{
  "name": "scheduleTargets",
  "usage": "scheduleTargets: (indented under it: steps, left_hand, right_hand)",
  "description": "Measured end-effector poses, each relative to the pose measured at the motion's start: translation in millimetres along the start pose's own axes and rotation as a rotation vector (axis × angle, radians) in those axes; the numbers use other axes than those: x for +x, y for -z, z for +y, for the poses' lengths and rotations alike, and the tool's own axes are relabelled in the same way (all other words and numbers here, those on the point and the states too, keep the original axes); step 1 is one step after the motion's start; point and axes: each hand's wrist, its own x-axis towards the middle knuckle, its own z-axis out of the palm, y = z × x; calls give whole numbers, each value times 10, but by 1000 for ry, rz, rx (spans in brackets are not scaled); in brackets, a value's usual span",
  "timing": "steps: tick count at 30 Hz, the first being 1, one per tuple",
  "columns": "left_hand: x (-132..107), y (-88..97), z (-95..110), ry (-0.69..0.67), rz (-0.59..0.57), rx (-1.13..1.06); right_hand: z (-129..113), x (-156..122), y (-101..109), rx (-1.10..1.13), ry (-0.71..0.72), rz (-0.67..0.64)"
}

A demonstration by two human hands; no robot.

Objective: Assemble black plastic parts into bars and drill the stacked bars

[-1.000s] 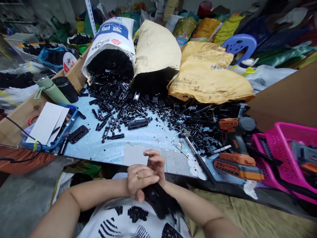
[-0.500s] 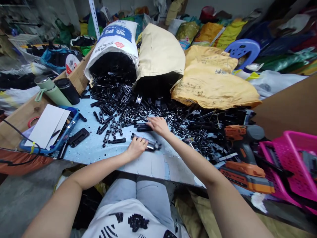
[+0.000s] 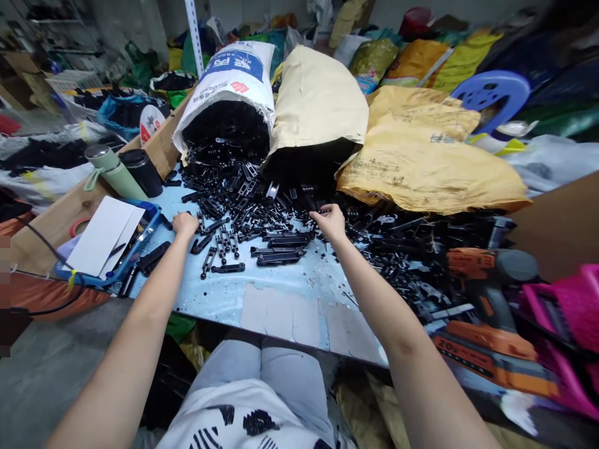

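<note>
My left hand (image 3: 186, 223) is at the left of the worktable with fingers curled down beside loose black parts; whatever is in them is hidden. At the edge of the dark heap, in front of the beige sack, my right hand (image 3: 330, 222) has its thumb and fingers drawn together at black pieces. I cannot make out what it grips. Between the hands, several long black bars (image 3: 281, 256) lie side by side. Short black links (image 3: 227, 242) stand and lie to their left. Behind them spreads a pile of small black and silvery pieces (image 3: 262, 215).
A white sack (image 3: 229, 81), a beige sack (image 3: 318, 100) and a yellow sack (image 3: 421, 174) line the back. An orange cordless drill (image 3: 496, 312) and pink basket (image 3: 568, 312) stand right. Left are a blue tray (image 3: 88, 277), green bottle (image 3: 110, 171) and black cup (image 3: 141, 173).
My left hand has left the long black bars at the front and moved far left. My right hand has moved right along the pile. The view has shifted slightly.
</note>
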Motion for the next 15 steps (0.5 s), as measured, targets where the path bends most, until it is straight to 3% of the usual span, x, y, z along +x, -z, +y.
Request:
scheduleTargets:
  steps: [4,6,8,10,12,15]
  left_hand:
    - [-96,64,-1,174,25,49]
    - [-265,46,106,233,-5,75]
    - [-540,-11,268,231,-94,64]
    - [-924,-105,471,179,-227,23]
    - [-1367,-211,681,89,-368,-41]
    - [-1960,-336,928,-81,-521,-230]
  right_hand:
    - [272,-980,432,230,207,-262]
    - [402,-1490,652,116,324,-426]
    - [473,-1883,776,-135,414,-531]
    - [448,-2109,746,-336,498,-519]
    - [332,-2187,577,-364,554,-446]
    - [73,-2177,254,-39,439,-398]
